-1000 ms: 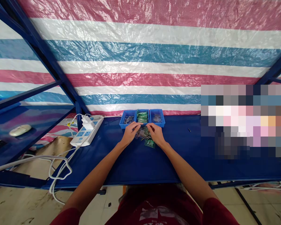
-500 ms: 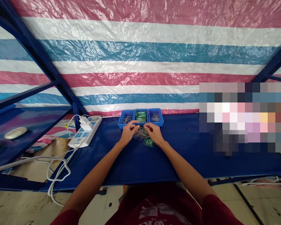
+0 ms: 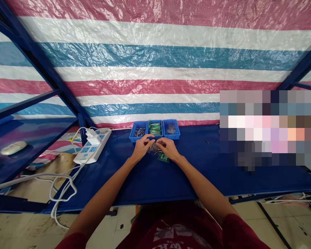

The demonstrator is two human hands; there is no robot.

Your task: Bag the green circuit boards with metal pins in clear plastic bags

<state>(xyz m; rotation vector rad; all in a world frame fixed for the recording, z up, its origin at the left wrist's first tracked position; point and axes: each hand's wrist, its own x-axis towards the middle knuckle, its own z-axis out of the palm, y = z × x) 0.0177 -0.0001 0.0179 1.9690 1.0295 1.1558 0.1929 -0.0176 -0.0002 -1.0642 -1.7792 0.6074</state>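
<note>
My left hand (image 3: 142,147) is curled, its thumb and forefinger drawn close together over a small pile. My right hand (image 3: 169,148) faces it from the other side, with its fingertips pinched together. Whatever the fingertips hold is too small to make out. Between and under the hands lie crinkled clear plastic bags (image 3: 153,148) and several thin metal pieces (image 3: 159,152). A green packet (image 3: 163,158) rests at the near side of this pile, just left of my right wrist.
Behind the hands stand three blue bins: one with metal pieces (image 3: 130,134), one with green packets (image 3: 154,127), one with clear bags (image 3: 179,129). Left are a power strip (image 3: 89,157) and white cables (image 3: 72,188). A small dark piece (image 3: 206,141) lies right on the blue table (image 3: 155,183).
My right fingertips have moved slightly left, closer to my left thumb. The whole view has shifted a little; the bins and the pile stay in place.
</note>
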